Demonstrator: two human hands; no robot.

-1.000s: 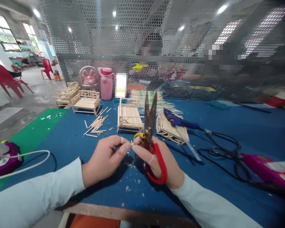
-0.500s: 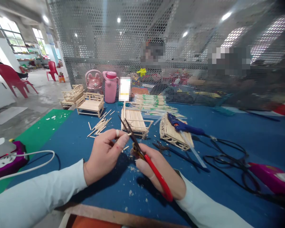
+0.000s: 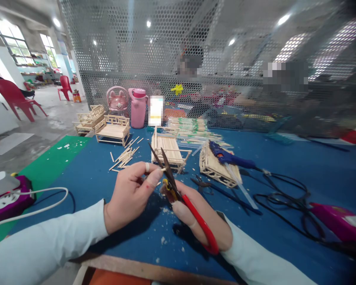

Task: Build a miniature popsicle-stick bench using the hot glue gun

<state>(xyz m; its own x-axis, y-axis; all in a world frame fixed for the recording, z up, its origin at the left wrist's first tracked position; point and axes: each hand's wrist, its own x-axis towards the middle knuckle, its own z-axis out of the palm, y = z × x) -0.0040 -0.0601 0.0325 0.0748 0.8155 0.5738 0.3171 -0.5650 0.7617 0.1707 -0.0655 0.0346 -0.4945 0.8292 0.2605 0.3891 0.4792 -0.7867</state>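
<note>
The right hand (image 3: pixel 210 217) held the scissors (image 3: pixel 171 181), their blades parted. At the blades was the end of a short stick (image 3: pixel 163 170), pinched by the left hand (image 3: pixel 132 200). Left of the scissors, cut sticks (image 3: pixel 125 157) lay loose on the blue desk (image 3: pixel 284 158). Just beyond the scissors stood a small stick-built bench (image 3: pixel 167 148); to their right, a blue glue gun (image 3: pixel 237 160) rested on another piece (image 3: pixel 206 162).

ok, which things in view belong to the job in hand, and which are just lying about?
Belongs:
- scissors in the right hand
- thin stick in the left hand
- loose sticks
- stick-built frames
- probably the glue gun, bundled sticks

Lying about, apparently:
- pink bottle
- red chairs
- pale scraps
</note>
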